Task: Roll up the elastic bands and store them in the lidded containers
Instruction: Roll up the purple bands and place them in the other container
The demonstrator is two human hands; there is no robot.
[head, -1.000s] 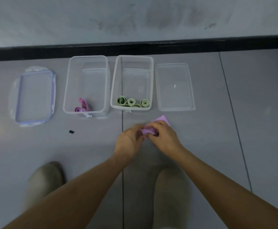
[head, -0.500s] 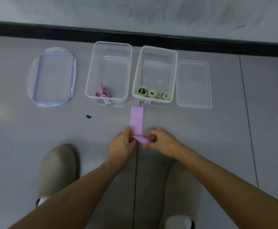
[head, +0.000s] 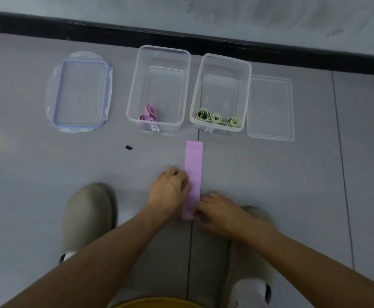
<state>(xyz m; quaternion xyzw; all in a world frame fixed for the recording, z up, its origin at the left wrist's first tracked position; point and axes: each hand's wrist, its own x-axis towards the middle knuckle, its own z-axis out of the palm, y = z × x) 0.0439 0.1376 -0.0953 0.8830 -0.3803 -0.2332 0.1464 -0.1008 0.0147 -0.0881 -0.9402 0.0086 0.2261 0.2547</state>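
Observation:
A pink elastic band point(head: 193, 172) lies flat and straight on the grey floor, pointing at the containers. My left hand point(head: 169, 190) rests against its left edge with curled fingers. My right hand point(head: 217, 211) pinches its near right corner. Behind it stand two clear containers: the left container point(head: 159, 52) holds a rolled pink band point(head: 148, 113), the right container point(head: 223, 61) holds three rolled green bands point(head: 218, 118).
A lid with a blue rim point(head: 80, 94) lies left of the containers, a clear lid point(head: 270, 107) right of them. A small black speck point(head: 129, 148) sits on the floor. My two beige shoes point(head: 88, 216) flank my arms. A black skirting strip point(head: 181, 44) runs along the wall.
The pink band went from bunched between my hands to spread out flat and long. Both hands drew back toward me along it.

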